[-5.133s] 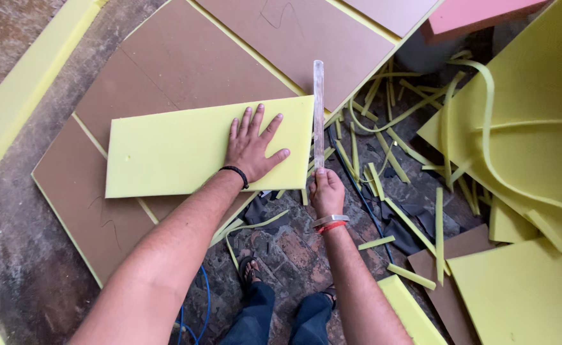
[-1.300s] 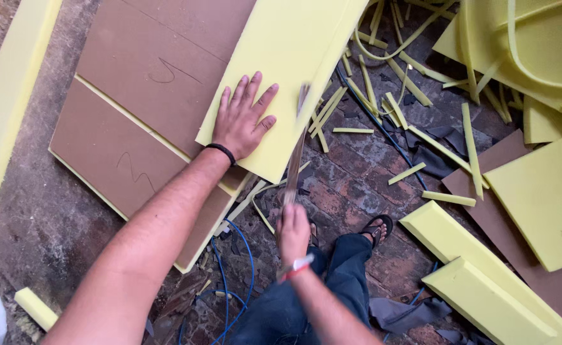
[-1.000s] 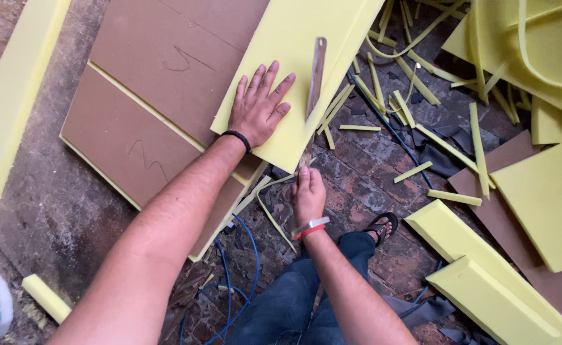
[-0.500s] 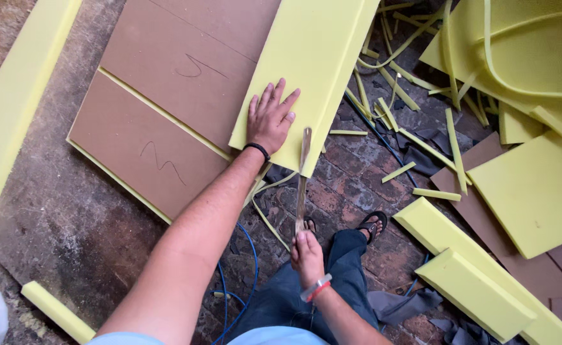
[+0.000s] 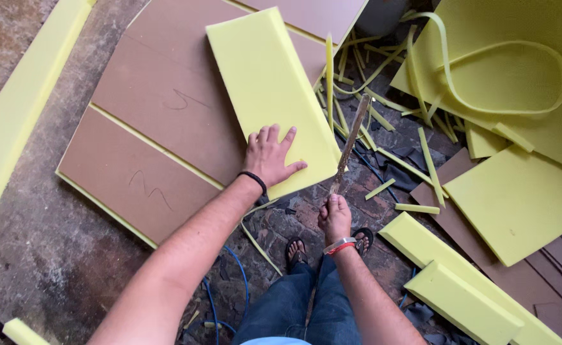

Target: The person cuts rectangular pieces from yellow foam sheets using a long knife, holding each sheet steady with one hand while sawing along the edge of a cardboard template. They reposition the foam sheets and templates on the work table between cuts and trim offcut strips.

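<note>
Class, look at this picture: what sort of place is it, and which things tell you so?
Probably a foam-cutting workshop floor: a yellow foam slab under the left hand, a long knife in the right hand, and foam offcut strips scattered around.

The foam slab (image 5: 274,96) under the left hand (image 5: 269,155) is pale yellow all over, and the thin foam strips (image 5: 415,166) scattered beside it share that yellow. The boards (image 5: 159,121) beneath are flat brown, edged in yellow and marked with dark scribbled lines. The long blade (image 5: 351,137) held by the right hand (image 5: 334,216) is dull grey-brown and mottled. The left wrist wears a black band (image 5: 254,181); the right wrist wears a red-and-white band (image 5: 340,246). The trousers (image 5: 306,306) are dark blue denim. The floor (image 5: 38,255) is blotchy grey-brown, with a blue cable (image 5: 235,271) lying across it.
</note>
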